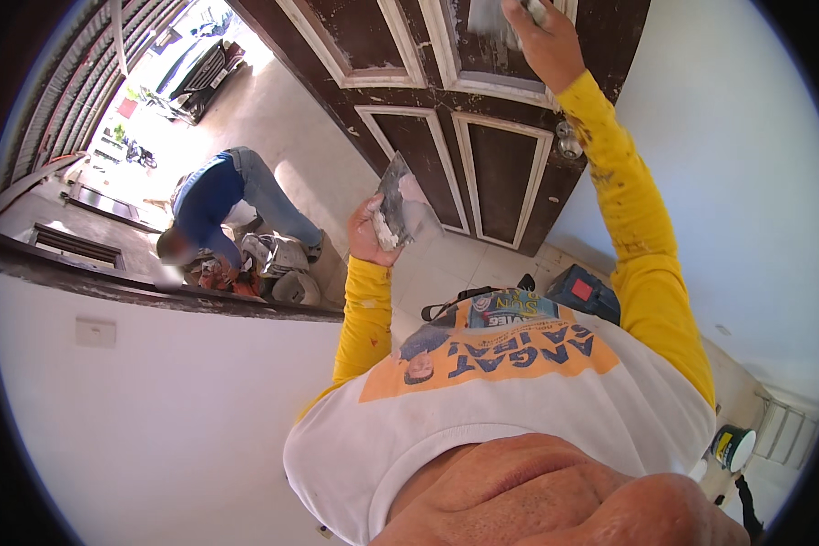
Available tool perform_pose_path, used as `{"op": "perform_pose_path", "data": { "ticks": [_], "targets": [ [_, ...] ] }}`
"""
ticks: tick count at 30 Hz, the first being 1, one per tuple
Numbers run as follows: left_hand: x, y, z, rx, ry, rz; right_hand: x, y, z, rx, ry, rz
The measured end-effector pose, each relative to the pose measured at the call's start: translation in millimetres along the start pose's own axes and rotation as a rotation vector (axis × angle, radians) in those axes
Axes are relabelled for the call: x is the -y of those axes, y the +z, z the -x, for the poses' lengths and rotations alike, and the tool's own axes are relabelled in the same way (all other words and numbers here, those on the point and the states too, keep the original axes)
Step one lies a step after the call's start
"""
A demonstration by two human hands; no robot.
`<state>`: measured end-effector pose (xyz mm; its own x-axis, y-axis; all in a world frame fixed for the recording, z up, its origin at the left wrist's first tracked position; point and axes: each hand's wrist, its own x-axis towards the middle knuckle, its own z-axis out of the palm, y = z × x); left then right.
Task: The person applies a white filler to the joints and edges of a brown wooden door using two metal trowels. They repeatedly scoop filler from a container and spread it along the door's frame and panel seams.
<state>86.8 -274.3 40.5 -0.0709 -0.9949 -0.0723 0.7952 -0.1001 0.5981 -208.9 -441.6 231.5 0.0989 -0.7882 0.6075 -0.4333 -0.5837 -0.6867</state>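
Note:
My left hand (369,235) grips a flat, dull metal putty plate (393,196) with pale and pinkish putty smeared over it. It is held up in front of the lower part of a dark brown panelled door (439,102). Up at the top edge, my right hand (552,45) is closed round a putty knife whose wide blade (490,18) lies at an upper door panel. Part of that knife is cut off by the picture's edge. Whitish filler covers the raised mouldings (505,120) around the panels. A round metal doorknob (569,141) sits below my right forearm.
Through the doorway at left, a person in a blue top (211,196) bends over bags and other items (278,259). A dark vehicle (196,77) stands farther out. A dark blue case (584,293) is on the tiled floor near my body; a paint bucket (733,448) stands at right.

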Motion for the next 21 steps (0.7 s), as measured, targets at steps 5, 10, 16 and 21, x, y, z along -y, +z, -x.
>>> {"op": "perform_pose_path", "data": {
  "ticks": [5,10,16,21],
  "targets": [
    [8.1,-13.1,6.4,0.032,0.044,0.141,-17.2,17.2,-9.5,0.092,0.19,0.115],
    [11.5,-9.3,16.7,-0.1,-0.031,0.186,-71.6,50.3,-39.5,-0.302,-0.467,0.061],
    [6.2,-14.0,22.2,-0.097,-0.004,0.185,-50.7,62.8,-58.9,-0.256,-0.574,0.609],
    [3.7,10.7,23.7,-0.136,0.003,0.202,-97.2,80.8,-18.8,-0.246,-0.608,0.793]
  ]
}}
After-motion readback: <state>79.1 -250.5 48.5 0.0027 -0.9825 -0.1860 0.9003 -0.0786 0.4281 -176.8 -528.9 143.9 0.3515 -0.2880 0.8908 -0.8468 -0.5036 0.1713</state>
